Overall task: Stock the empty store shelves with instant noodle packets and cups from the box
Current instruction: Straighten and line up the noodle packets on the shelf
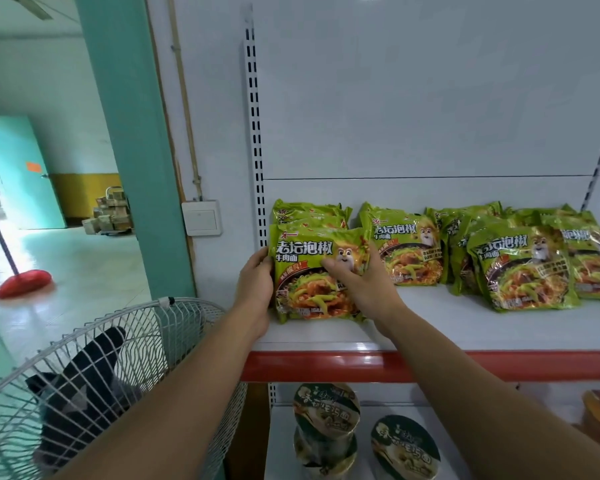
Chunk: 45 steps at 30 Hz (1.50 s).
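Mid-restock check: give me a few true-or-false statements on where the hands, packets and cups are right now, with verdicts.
1. The left hand and the right hand both hold the leftmost green packet. True.
2. The upper shelf holds noodle cups. False: it holds green packets; the cups are on the lower shelf.
3. Two cups are stacked at the left of the lower shelf. True.
4. The upper shelf's front strip is blue. False: it is red.
5. The fan stands to the right of the shelves. False: it stands to their left.
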Tool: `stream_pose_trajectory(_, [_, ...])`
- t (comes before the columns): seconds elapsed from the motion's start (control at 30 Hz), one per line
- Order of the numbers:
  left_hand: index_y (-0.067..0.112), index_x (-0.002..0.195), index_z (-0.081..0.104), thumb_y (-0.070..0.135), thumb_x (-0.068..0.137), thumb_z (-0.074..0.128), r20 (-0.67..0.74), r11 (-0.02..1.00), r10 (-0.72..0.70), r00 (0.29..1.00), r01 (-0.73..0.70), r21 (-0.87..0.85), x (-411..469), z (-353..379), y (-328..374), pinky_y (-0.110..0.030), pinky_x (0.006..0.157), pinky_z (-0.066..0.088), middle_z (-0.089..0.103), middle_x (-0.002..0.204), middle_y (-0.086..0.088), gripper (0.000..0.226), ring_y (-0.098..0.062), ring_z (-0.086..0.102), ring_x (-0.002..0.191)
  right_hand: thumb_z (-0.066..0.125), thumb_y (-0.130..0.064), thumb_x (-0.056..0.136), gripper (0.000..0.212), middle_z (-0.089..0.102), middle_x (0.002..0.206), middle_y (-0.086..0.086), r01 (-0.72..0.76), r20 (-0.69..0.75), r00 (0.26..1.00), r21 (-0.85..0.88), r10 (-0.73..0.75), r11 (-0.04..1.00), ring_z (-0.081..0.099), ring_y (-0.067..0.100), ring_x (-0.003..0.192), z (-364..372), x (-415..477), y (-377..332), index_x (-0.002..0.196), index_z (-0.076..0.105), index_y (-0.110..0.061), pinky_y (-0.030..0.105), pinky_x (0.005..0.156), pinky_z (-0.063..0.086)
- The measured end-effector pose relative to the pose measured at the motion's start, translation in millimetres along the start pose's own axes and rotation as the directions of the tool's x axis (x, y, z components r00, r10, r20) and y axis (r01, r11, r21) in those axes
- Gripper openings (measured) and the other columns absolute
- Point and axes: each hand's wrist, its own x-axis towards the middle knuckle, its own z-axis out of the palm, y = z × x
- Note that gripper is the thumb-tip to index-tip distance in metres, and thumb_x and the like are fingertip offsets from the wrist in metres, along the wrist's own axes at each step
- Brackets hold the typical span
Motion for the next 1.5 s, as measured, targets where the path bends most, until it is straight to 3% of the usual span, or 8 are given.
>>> stream_pose_trajectory(0.1, [0.026,0.117,0.069,0.072,0.095,0.027,0.073,0.995,-0.074,0.995,0.079,-0.059,-6.4,9.6,0.4,-0.05,0.091,0.055,0.076,0.106,-0.007,0.066,-0.028,0.072,0.099,0.074,-0.046,0.081,0.109,0.025,0.156,-0.008,0.031,-0.008,0.999,0.001,-0.031,1.0,0.028,0.014,0.141,12.6,-0.6,-6.8,0.156,-0.003,-0.026,0.029,0.11,0.029])
stream_pose_trajectory(0.23, [0.035,0.132,0.06,0.098,0.066,0.029,0.102,0.998,-0.066,0.993,0.066,0.004,0.2,10.4,-10.2,-0.056,0.101,0.048,0.068,0.127,-0.006,0.096,-0.03,0.065,0.116,0.07,-0.06,0.076,0.109,0.014,0.163,-0.004,-0.008,-0.048,0.999,0.084,0.012,0.996,0.023,0.022,0.147,16.8,1.4,-6.8,0.154,-0.002,-0.037,0.047,0.116,0.03])
stream_pose_trajectory(0.43, [0.034,0.134,0.057,0.105,0.043,0.027,0.046,0.997,-0.052,0.998,0.055,-0.056,0.8,15.7,-5.9,-0.054,0.1,0.049,0.068,0.124,-0.005,0.119,-0.029,0.065,0.114,0.052,-0.072,0.082,0.101,0.021,0.162,0.001,-0.169,-0.055,0.983,0.098,0.175,0.981,0.025,0.026,0.146,21.0,4.4,-5.2,0.157,0.003,-0.026,0.047,0.114,0.026])
stream_pose_trajectory(0.67, [0.033,0.135,0.057,0.09,0.079,0.016,0.031,0.997,-0.061,0.998,0.063,-0.05,0.0,16.5,0.8,-0.053,0.101,0.048,0.068,0.123,-0.005,0.089,-0.028,0.064,0.113,0.036,-0.077,0.085,0.09,0.016,0.163,-0.002,-0.185,-0.11,0.974,0.127,0.199,0.975,0.019,0.025,0.148,23.6,11.5,-3.3,0.156,0.01,-0.03,0.05,0.116,0.021])
stream_pose_trajectory(0.77, [0.036,0.134,0.056,0.098,0.068,0.021,0.056,0.998,-0.057,0.997,0.059,-0.035,13.0,11.8,-3.2,-0.056,0.101,0.047,0.066,0.129,-0.006,0.097,-0.03,0.063,0.117,0.034,-0.078,0.085,0.088,0.019,0.162,-0.004,-0.195,-0.084,0.975,0.122,0.205,0.973,0.02,0.023,0.148,18.3,16.2,-4.8,0.156,0.013,-0.031,0.049,0.116,0.021])
stream_pose_trajectory(1.2, [0.016,0.106,0.072,0.071,0.096,0.014,0.224,0.995,-0.063,0.973,0.079,-0.067,48.3,13.4,12.8,-0.042,0.081,0.055,0.074,0.105,-0.017,0.08,-0.032,0.074,0.089,0.04,-0.071,0.09,0.069,0.041,0.148,-0.004,-0.109,-0.102,0.987,0.176,0.128,0.978,0.039,0.021,0.134,15.9,54.6,-8.2,0.148,0.029,-0.037,0.043,0.107,0.031])
stream_pose_trajectory(1.4, [0.018,0.105,0.071,0.069,0.096,0.028,0.018,0.991,0.071,0.997,-0.073,0.114,47.8,-2.2,19.3,-0.048,0.108,0.039,0.071,0.118,-0.007,0.067,-0.026,0.062,0.115,0.043,-0.069,0.09,0.067,0.048,0.133,-0.005,-0.142,-0.114,0.981,0.132,0.157,0.981,0.04,0.013,0.116,-4.5,48.3,-12.2,0.143,0.043,-0.029,0.038,0.099,0.032])
stream_pose_trajectory(1.5, [0.02,0.112,0.063,0.045,0.102,0.042,-0.137,0.918,0.341,0.93,-0.298,0.262,36.3,-4.7,36.1,-0.033,0.095,0.038,0.059,0.108,0.005,0.034,-0.015,0.053,0.106,0.051,-0.057,0.093,0.052,0.056,0.113,-0.005,-0.157,-0.182,0.968,0.085,0.17,0.984,0.049,0.015,0.101,-20.3,42.8,-19.1,0.132,0.054,-0.023,0.033,0.085,0.039])
